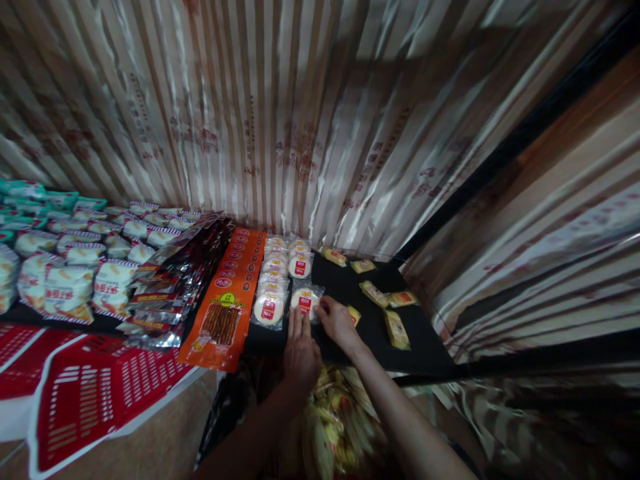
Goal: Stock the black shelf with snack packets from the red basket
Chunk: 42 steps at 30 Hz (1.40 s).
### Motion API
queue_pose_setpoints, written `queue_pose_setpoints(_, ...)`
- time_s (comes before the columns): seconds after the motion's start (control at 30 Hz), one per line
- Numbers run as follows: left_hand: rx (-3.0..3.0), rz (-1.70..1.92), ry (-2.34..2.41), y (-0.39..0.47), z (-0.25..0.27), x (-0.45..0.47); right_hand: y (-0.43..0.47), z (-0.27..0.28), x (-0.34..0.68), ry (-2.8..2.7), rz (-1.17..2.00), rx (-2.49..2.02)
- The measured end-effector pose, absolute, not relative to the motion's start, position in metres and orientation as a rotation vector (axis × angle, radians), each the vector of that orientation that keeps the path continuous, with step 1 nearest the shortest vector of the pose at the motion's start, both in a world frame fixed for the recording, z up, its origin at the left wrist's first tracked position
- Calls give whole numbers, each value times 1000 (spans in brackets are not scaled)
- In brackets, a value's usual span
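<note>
- One clear plastic packet with a round white cracker (304,299) lies on the black tabletop (425,343), at the near end of the shorter row; its red label bears pale characters, seemingly 雪饼.
- The left hand (301,352) has its fingers stretched straight, unclenched, tips on the packet's near edge.
- The right hand (339,323) pinches the packet's right edge between thumb and forefinger.
- Two rows of matching red-labelled cracker packets: a longer left row (269,308) and a shorter right row (300,265); they overlap too closely for a sure count.
- Six small yellow wrapped packets (397,329) are scattered on the right, one partly behind the right hand; their print is too small to read.
- One long orange packet (235,280), showing brown sticks, bears round emblems and a yellow-green badge, unreadable.
- One heap of dark red and silver foil packets (170,287), too layered to count.
- Well over ten white bags with striped edges (69,293); 上虾 can be made out on the front ones.
- Several green bags (23,190), cut off by the frame.
</note>
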<state>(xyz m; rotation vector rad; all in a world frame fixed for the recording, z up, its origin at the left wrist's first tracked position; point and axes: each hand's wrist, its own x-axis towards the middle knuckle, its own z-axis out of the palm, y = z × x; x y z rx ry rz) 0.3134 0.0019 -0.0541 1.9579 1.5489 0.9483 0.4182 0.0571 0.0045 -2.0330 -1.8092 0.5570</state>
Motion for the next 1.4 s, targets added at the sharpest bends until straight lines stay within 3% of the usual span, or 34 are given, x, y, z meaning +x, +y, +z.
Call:
queue_pose_setpoints(0.93, 2045, 833, 1773, 72, -54, 330, 145, -23, 419, -1695, 590, -2159)
queue_pose_setpoints(1.4, 2061, 916, 1674, 45, -47, 318, 84, -22, 404, -1664, 428, -1892)
